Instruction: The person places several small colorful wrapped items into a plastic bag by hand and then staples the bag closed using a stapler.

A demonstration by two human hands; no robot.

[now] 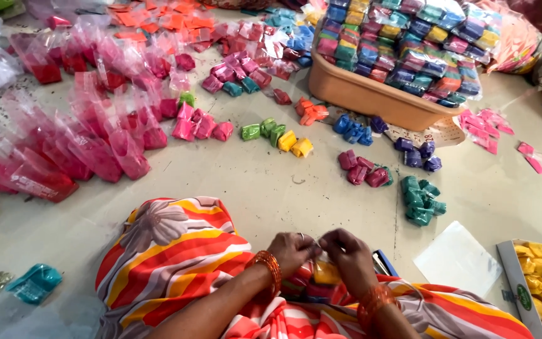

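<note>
Landmark: tan tub (371, 97), upper centre right on the floor (271, 188), heaped above its rim with small clear packets of coloured powder in blue, green, pink, yellow and purple (409, 44). Left of the tub, small tied pouches lie in colour groups on the floor: orange (312, 113) just beside its near corner, blue (354, 130) in front of it, purple (416, 154) below its right end, maroon (362, 169) and teal (421, 201) nearer the person, green and yellow (277, 137) further left, pink (199, 125) beyond those. Far left of the tub, a broad spread of long clear bags holding red-pink powder (83, 138); orange flat packets (158, 19) lie at the top. Right of the tub, flat pink sachets (490, 129) are scattered. Well below the tub, at the frame's right edge, an open carton (512, 276) holds yellow pouches; a clear flat sheet (456, 257) lies just beside it. Bottom left, a teal packet (36, 282). Both hands work together over the lap, below the tub: left hand (290, 251) and right hand (349, 257) are fingertip to fingertip, pinched on the neck of a yellow pouch (326, 273). The pouch hangs under the fingers, its body low, neck upward; the long axis cannot be told more exactly. Orange bangles on both wrists; striped orange cloth (170, 257) covers the knees.
</note>
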